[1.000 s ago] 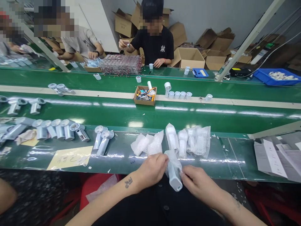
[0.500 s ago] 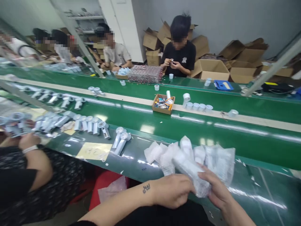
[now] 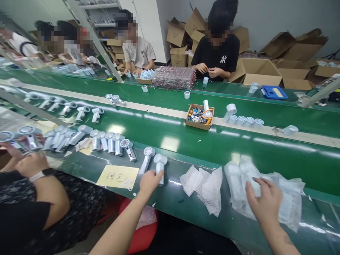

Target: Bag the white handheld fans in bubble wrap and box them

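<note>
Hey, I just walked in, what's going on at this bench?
The person's left hand grips the handle of a pale blue handheld fan. Their right hand, fingers spread, is over a cluster of wrapped fans; whether it touches them is hard to tell. White pouches lie between the two hands. At the left, a co-worker's hands are at more unwrapped fans.
</note>
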{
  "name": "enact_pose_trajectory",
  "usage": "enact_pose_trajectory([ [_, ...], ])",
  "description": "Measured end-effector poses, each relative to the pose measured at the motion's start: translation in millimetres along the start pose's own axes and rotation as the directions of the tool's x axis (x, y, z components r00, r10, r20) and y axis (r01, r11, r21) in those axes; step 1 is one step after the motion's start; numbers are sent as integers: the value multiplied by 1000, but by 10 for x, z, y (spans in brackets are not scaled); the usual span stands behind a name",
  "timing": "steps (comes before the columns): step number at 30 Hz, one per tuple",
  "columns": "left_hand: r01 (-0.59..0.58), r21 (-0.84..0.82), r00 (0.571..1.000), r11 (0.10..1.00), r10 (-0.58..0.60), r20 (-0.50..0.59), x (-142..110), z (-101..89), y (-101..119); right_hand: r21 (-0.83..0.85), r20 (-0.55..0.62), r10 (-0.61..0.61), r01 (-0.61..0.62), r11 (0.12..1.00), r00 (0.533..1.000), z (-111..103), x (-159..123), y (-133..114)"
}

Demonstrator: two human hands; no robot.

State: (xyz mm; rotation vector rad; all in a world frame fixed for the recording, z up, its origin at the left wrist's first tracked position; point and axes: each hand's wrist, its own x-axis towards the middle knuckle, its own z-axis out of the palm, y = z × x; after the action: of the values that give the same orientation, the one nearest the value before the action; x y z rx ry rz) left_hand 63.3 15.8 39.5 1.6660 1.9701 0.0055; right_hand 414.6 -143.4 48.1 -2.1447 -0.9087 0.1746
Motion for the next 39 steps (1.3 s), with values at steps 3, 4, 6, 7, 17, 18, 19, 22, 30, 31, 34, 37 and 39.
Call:
enact_pose_trajectory([
  [3, -99, -319, 957, 943, 179, 230, -380, 344, 308, 385, 571, 263, -537, 751, 778, 359, -325, -665],
  [4, -107, -443, 914, 890, 264, 308, -471, 441, 405, 422, 731, 238, -698, 579, 639, 495, -425, -815],
  [6, -135, -542, 881, 830, 351, 318, -513, 570, 556, 454, 835, 206, -850, 267, 510, 704, -559, -953],
  [7, -170, -511, 899, 843, 345, 271, -456, 601, 609, 475, 835, 225, -864, 165, 502, 757, -588, -944],
  [17, -311, -330, 877, 891, 403, 261, 59, 380, 862, 413, 889, 178, -907, 85, 422, 308, -632, -757],
  [18, -325, -372, 858, 869, 437, 271, -53, 310, 883, 396, 910, 107, -916, 71, 401, 308, -652, -832],
  [19, -342, -437, 828, 832, 486, 278, -176, 237, 904, 374, 926, 37, -925, 64, 377, 318, -660, -901],
  [22, -292, -667, 735, 686, 607, 303, -499, 57, 943, 296, 951, -120, -950, 101, 284, 347, -622, -1024],
  [30, 19, -763, 917, 647, 293, 272, -605, 74, 905, 291, 956, -53, -903, 317, 290, 41, -584, -856],
  [31, -91, -749, 936, 657, 314, 161, -638, 78, 925, 295, 952, -32, -892, 342, 303, -6, -605, -829],
  [34, -598, -568, 751, 566, 643, -150, -867, 85, 1022, 324, 932, 10, -850, 416, 361, -120, -653, -764],
  [37, -929, -265, 332, 256, 894, -300, -1144, 105, 1094, 363, 892, 65, -794, 488, 448, -226, -661, -720],
  [39, -985, -103, 168, 141, 925, -340, -1243, 137, 1087, 378, 869, 97, -779, 501, 484, -316, -651, -695],
])
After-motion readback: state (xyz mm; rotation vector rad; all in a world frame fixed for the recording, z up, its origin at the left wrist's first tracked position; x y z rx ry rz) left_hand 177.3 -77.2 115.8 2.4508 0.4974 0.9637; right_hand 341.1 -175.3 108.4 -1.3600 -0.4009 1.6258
